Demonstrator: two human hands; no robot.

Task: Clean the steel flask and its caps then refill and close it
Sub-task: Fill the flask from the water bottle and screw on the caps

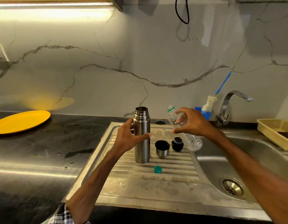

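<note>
At the bottom left edge a checked sleeve (65, 213) is cut off by the frame. Two forearms reach over the ribbed steel drainboard (140, 188), with the sink's drain (233, 187) to the right. One small green bottle cap (157, 169) lies alone on the ribs, nearest of the loose things.

Beyond it one steel flask (142, 143) stands upright on the drainboard, its mouth uncovered; its inside cannot be made out. The left hand (128, 136) grips its body, thumb across the front, fingers mostly hidden behind the steel. Just right of the flask are its two caps: a steel cup cap (162, 148) with its dark hollow facing up, and a black stopper (177, 144) beside it.

The right hand (193, 123) curls its fingers and thumb round one clear plastic bottle (194, 142), held tilted with its green-ringed neck up near the flask's mouth but apart from it. The hand hides the bottle's middle, and whether it holds water is hard to tell.

Farther back on the dark bench (43, 143), which has a few wet patches, sits one yellow plate (22, 121), clipped by the left edge. Right of the hands, one bottle brush (209, 102) stands in a blue holder (206, 114) beside one tap (229, 107). A beige tray (269, 128) runs off the right edge. Against the marble wall, a black cable (176, 12) loop hangs from above, cut off.
</note>
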